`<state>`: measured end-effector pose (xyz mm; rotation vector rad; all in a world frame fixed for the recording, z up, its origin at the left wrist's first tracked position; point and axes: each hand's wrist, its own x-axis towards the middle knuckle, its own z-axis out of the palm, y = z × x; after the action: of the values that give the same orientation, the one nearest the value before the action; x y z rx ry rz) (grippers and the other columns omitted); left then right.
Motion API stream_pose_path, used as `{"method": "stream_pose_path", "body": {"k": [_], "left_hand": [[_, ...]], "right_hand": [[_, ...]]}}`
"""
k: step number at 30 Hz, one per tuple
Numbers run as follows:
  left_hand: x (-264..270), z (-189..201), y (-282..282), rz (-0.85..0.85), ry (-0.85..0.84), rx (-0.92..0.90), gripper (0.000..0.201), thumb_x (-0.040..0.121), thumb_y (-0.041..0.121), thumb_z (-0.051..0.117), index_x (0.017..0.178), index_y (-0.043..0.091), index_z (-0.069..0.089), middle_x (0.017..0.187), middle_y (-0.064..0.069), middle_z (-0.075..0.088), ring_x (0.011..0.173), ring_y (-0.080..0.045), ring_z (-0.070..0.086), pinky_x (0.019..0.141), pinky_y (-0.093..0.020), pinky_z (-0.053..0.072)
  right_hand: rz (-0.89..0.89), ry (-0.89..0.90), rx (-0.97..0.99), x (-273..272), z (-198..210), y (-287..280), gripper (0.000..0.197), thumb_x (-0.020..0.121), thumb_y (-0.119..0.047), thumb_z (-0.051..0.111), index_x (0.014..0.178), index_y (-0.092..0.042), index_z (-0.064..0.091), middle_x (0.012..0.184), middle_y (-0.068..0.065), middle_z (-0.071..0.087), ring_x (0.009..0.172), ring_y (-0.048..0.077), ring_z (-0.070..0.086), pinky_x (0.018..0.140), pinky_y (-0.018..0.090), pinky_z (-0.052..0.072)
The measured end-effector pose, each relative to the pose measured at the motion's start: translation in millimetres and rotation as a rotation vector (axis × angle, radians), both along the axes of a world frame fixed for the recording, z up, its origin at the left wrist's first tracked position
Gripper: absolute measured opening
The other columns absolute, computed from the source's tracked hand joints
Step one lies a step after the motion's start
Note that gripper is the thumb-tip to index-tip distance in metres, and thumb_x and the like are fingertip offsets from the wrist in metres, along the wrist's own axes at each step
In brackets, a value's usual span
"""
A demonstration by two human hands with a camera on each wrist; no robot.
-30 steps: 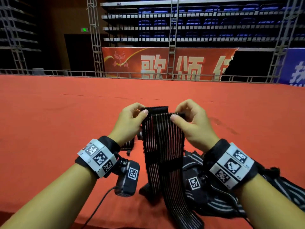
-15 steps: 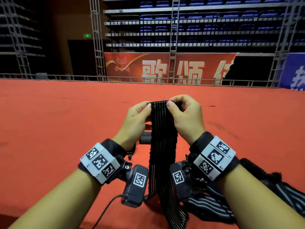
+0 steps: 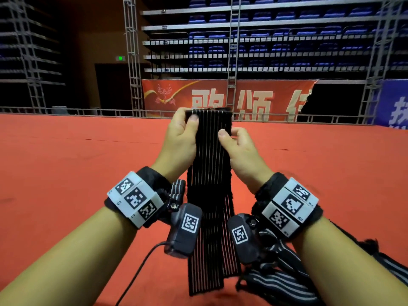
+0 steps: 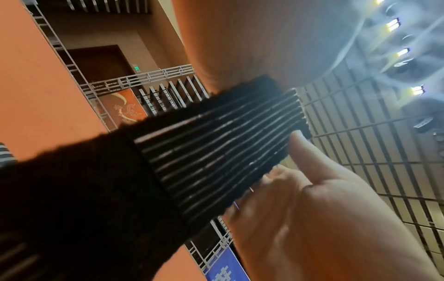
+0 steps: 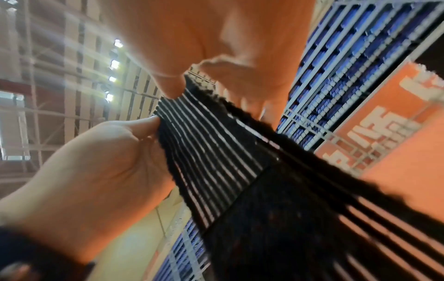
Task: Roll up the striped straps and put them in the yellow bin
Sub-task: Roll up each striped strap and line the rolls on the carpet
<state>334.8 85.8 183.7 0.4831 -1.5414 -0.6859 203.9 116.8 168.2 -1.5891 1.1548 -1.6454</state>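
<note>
Above the red worktop (image 3: 66,173), left hand (image 3: 180,138) and right hand (image 3: 239,149) each pinch the hanging striped strap (image 3: 209,164), grips clamped.

Can't see the fingers of the left hand (image 3: 181,140) behind the striped strap (image 3: 209,173); the strap pile (image 3: 287,281) runs off frame at the bottom right.

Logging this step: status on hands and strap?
Left hand pinches strap at top corner; right hand pinches its edge lower. Strap hangs flat, unrolled. More straps heaped lower right. Yellow bin not in view.
</note>
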Motion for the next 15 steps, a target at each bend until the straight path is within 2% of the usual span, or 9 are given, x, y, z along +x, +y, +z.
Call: {"method": "stream_pose_path", "body": {"k": [3, 6, 8, 9, 11, 13, 15], "left_hand": [[-6, 10, 3, 0.026, 0.017, -0.032, 0.013, 0.105, 0.014, 0.036, 0.098, 0.013, 0.047, 0.09, 0.001, 0.056, 0.08, -0.007, 0.056, 0.075, -0.028, 0.05], [-7, 14, 7, 0.048, 0.019, -0.06, 0.009, 0.098, 0.021, 0.038, 0.095, 0.015, 0.045, 0.089, 0.0, 0.052, 0.083, -0.013, 0.053, 0.079, -0.035, 0.048], [-4, 13, 8, 0.079, -0.033, -0.076, 0.01, 0.1, 0.018, 0.038, 0.097, 0.013, 0.046, 0.089, 0.002, 0.052, 0.083, -0.011, 0.052, 0.079, -0.032, 0.046], [-2, 12, 9, 0.1, -0.066, -0.086, 0.01, 0.102, 0.015, 0.037, 0.098, 0.011, 0.046, 0.089, 0.004, 0.052, 0.081, -0.008, 0.051, 0.078, -0.029, 0.045], [1, 8, 11, 0.133, -0.11, -0.109, 0.01, 0.104, 0.011, 0.036, 0.101, 0.009, 0.045, 0.087, 0.006, 0.052, 0.076, -0.002, 0.05, 0.074, -0.025, 0.044], [2, 2, 15, 0.141, -0.136, -0.12, 0.01, 0.104, 0.011, 0.036, 0.102, 0.008, 0.045, 0.088, 0.005, 0.053, 0.077, -0.003, 0.051, 0.075, -0.028, 0.046], [0, -5, 18, 0.127, -0.135, -0.105, 0.009, 0.104, 0.012, 0.037, 0.105, 0.008, 0.045, 0.09, 0.005, 0.056, 0.08, -0.005, 0.054, 0.077, -0.033, 0.048]], "right_hand": [[0.206, -0.072, 0.008, 11, 2, 6, 0.022, 0.103, -0.015, 0.039, 0.124, -0.009, 0.045, 0.108, 0.007, 0.062, 0.083, 0.007, 0.065, 0.067, 0.02, 0.054], [0.291, -0.071, -0.049, 16, 1, 13, 0.022, 0.103, -0.004, 0.035, 0.109, -0.017, 0.051, 0.089, -0.002, 0.063, 0.065, -0.004, 0.063, 0.054, 0.012, 0.047], [0.286, -0.046, -0.076, 15, 1, 17, 0.024, 0.103, -0.004, 0.033, 0.102, -0.015, 0.054, 0.076, -0.008, 0.065, 0.057, -0.005, 0.061, 0.05, 0.01, 0.043], [0.267, -0.055, -0.08, 15, 2, 18, 0.022, 0.104, -0.007, 0.034, 0.101, -0.013, 0.055, 0.075, -0.008, 0.066, 0.058, -0.004, 0.061, 0.05, 0.011, 0.044], [0.192, -0.082, -0.077, 11, 5, 17, 0.019, 0.104, -0.018, 0.039, 0.108, -0.009, 0.055, 0.089, 0.0, 0.066, 0.068, 0.002, 0.063, 0.056, 0.015, 0.047], [0.102, -0.087, -0.106, 9, 9, 13, 0.02, 0.103, -0.02, 0.043, 0.109, -0.006, 0.056, 0.095, 0.005, 0.065, 0.076, 0.008, 0.062, 0.061, 0.021, 0.049], [0.054, -0.063, -0.153, 6, 14, 13, 0.013, 0.101, -0.013, 0.045, 0.1, -0.006, 0.056, 0.088, 0.005, 0.064, 0.076, 0.012, 0.061, 0.066, 0.025, 0.051]]}}
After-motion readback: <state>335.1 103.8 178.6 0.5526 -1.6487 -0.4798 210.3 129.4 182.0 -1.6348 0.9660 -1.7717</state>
